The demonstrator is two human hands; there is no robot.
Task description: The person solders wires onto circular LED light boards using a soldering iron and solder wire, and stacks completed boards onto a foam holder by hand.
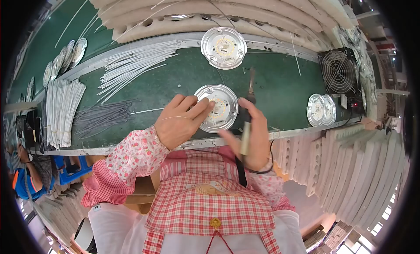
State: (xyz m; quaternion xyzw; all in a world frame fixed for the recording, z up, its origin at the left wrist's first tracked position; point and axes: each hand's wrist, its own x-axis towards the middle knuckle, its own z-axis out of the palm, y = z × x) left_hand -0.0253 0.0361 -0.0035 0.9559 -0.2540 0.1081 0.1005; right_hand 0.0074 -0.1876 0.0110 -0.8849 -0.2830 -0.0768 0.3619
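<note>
A round silver lamp disc [225,116] with a ring of small yellow LEDs lies on the green bench near its front edge. My left hand [179,122] reaches over the disc's left side, fingers bent together with the tips above its middle. A thin wire crosses the back of this hand, and a white wire [146,111] runs behind it; what the fingertips pinch is hidden. To the right of the disc, my right hand [256,138] grips a soldering iron [246,133], its tip pointing up and away, apart from the disc. The right hand is slightly blurred.
Another LED disc [224,48] lies farther back. White wires [131,65], a white bundle [63,114] and dark wires [103,118] lie to the left. Two stacked discs [321,110] and a caged fan [337,71] stand right. Foam trays [227,8] line the back.
</note>
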